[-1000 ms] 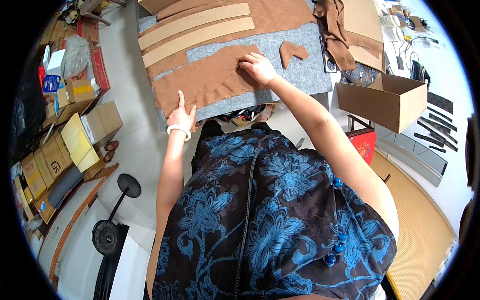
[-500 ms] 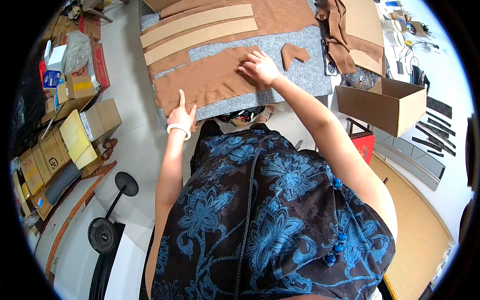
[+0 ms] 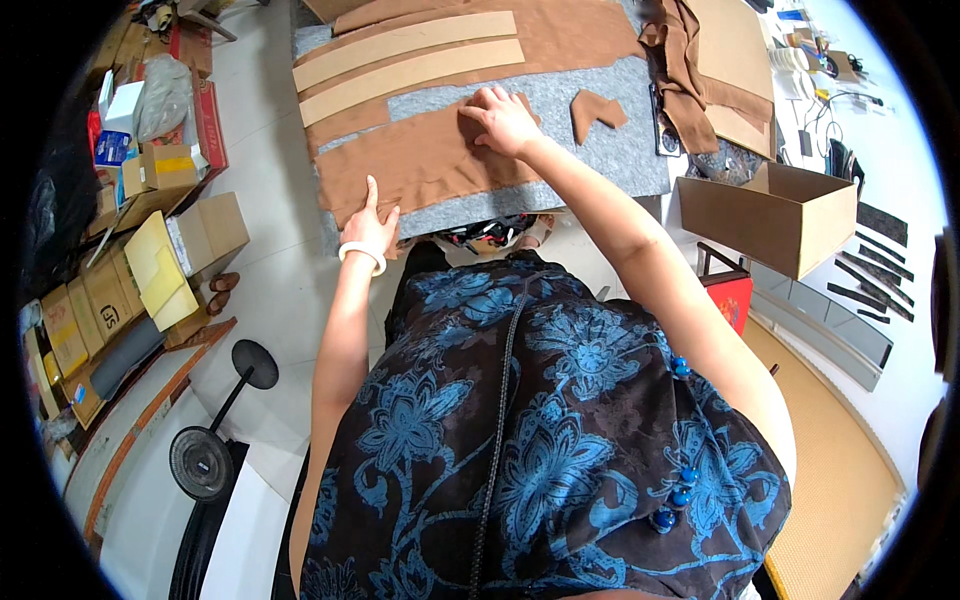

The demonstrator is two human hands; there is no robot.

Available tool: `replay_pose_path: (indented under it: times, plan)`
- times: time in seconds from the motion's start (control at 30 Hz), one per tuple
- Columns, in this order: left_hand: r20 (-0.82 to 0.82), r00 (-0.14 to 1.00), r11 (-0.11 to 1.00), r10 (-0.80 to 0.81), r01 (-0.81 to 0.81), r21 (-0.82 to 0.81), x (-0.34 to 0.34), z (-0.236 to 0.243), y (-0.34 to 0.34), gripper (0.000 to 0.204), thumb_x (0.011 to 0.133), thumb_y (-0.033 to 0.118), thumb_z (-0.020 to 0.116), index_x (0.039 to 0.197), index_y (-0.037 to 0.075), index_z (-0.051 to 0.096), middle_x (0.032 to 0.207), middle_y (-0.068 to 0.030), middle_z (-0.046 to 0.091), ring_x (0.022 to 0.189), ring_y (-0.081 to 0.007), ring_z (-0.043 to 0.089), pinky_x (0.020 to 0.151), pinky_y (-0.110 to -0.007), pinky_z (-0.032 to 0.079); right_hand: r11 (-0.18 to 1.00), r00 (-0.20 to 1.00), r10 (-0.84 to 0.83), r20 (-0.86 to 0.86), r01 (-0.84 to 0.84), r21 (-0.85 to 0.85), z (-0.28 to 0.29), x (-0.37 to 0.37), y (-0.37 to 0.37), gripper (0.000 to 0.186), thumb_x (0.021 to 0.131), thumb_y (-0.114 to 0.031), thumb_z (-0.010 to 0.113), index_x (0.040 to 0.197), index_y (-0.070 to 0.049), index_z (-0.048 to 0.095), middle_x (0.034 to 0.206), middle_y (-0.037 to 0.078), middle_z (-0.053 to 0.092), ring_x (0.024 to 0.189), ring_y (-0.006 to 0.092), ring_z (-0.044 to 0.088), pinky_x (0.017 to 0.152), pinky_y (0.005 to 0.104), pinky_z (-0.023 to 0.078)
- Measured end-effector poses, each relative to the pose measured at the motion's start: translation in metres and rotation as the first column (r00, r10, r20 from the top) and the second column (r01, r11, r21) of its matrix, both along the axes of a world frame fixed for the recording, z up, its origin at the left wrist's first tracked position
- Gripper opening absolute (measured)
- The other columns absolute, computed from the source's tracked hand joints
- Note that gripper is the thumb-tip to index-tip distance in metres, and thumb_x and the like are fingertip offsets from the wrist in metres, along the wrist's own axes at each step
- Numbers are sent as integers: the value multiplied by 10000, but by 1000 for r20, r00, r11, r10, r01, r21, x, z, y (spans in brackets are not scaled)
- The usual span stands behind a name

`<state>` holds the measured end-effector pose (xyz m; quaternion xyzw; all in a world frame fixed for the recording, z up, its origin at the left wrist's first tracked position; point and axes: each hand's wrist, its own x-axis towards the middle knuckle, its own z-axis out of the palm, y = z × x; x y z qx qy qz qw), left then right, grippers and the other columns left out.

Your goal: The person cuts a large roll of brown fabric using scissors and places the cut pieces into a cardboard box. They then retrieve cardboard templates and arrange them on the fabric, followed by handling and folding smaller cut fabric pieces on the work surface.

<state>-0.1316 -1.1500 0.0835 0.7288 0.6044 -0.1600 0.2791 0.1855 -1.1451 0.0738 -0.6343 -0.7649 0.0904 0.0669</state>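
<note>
A long piece of brown cloth (image 3: pixel 400 162) lies flat on a grey felt cover (image 3: pixel 600 165) on the table in front of me. My left hand (image 3: pixel 371 232) rests on its near left edge, index finger stretched out and thumb apart. On the right part of the cloth lies my right hand (image 3: pixel 503 122), fingers spread and slightly bent over the surface. Neither hand grips anything. Beyond the piece, two tan strips (image 3: pixel 410 80) lie on a larger brown cloth (image 3: pixel 575 40). To the right is a small angled brown scrap (image 3: pixel 595 112).
Crumpled brown fabric (image 3: pixel 675 60) hangs at the table's right side, near an open cardboard box (image 3: pixel 765 215). Black strips (image 3: pixel 870 275) lie on a white surface at far right. Stacked cartons (image 3: pixel 100 300) line the left, with a black round-based stand (image 3: pixel 205 463) closer to me.
My right hand has slid a little to the left over the cloth, its fingers now more spread. My left hand stays at the cloth's near left edge; the whole view has shifted slightly.
</note>
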Motion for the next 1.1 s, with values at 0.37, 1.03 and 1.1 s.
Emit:
replay_pose_path:
  times: [0.37, 1.03, 1.1]
  plan:
    - [270, 952, 968, 142, -191, 165, -18, 20, -39, 732, 855, 454, 608, 1452, 111, 358, 776, -254, 654, 770, -427, 641, 716, -484, 512, 960, 961, 276, 6, -276, 40, 11, 16, 4, 515, 690, -299, 740, 1140, -81, 617, 1117, 61, 563, 1096, 257, 502, 946, 387, 402]
    - [339, 909, 945, 243, -300, 127, -42, 0, -71, 440, 840, 399, 647, 1168, 104, 643, 931, -241, 676, 903, -407, 650, 812, -463, 516, 960, 965, 232, -120, -207, 190, 15, 30, 36, 239, 819, -91, 533, 1052, -54, 567, 1053, 130, 631, 999, 309, 599, 823, 398, 479]
    - [320, 918, 943, 232, -293, 157, -47, -4, -76, 425, 842, 388, 650, 1151, 96, 645, 926, -235, 677, 903, -408, 648, 807, -462, 517, 980, 943, 149, -296, -101, 172, 20, 38, 68, 259, 794, -89, 556, 1049, -48, 577, 987, 154, 654, 940, 345, 619, 781, 426, 495]
